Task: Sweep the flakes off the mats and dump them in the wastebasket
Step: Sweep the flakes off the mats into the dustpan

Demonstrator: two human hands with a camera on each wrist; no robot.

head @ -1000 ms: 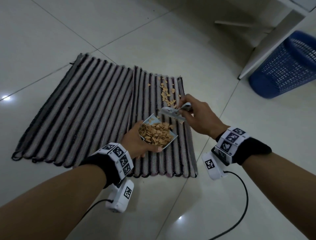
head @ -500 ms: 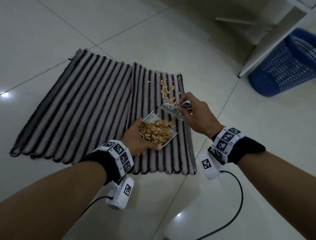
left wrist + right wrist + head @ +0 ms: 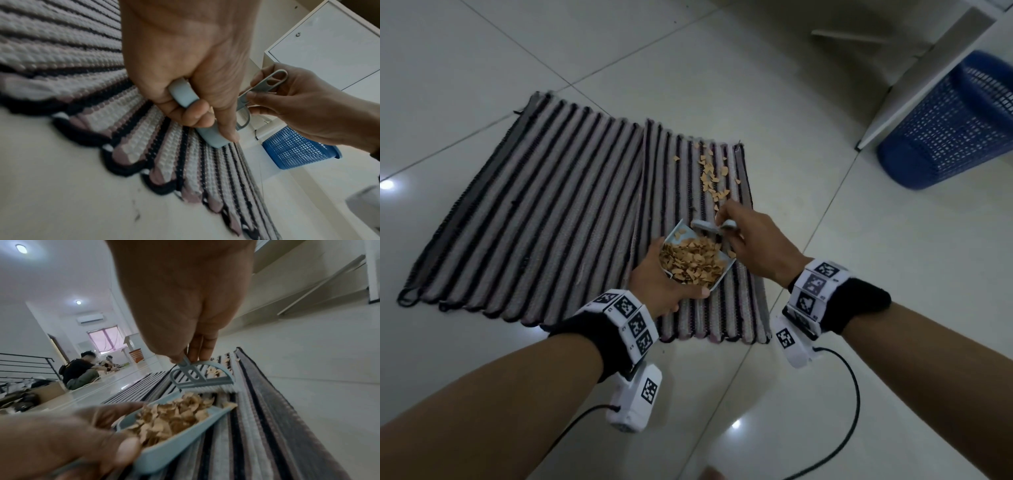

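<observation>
The left hand (image 3: pixel 661 281) grips the handle of a pale blue dustpan (image 3: pixel 719 274), fingers curled round it in the left wrist view, and holds the pan just above the near part of the narrower striped mat (image 3: pixel 681 178). The pan is heaped with tan flakes (image 3: pixel 693 262). The right hand (image 3: pixel 753 246) pinches the thin looped handle of a small blue brush (image 3: pixel 710 226) between thumb and fingertips, with the brush head at the far lip of the pan, bristles pointing down at the mat.

Compared with a second ago, the brush has come closer to the pan: its head then hung clear beyond the pan's far edge, and it now sits right at the lip, with the right hand drawn in beside the pan's right corner. The left hand keeps the same hold, and the pile in the pan looks much the same.

Loose flakes (image 3: pixel 712 178) lie in a trail on the mat beyond the right hand, running away from the brush along the stripes; that trail seems unchanged. The wider striped mat (image 3: pixel 534 212) lies to the left of the left hand, its edge touching or overlapping the narrow one. The blue mesh wastebasket (image 3: pixel 948 126) stands on the tiled floor (image 3: pixel 859 274) well beyond and to the right of the right hand, beside a white furniture panel (image 3: pixel 924 72).
</observation>
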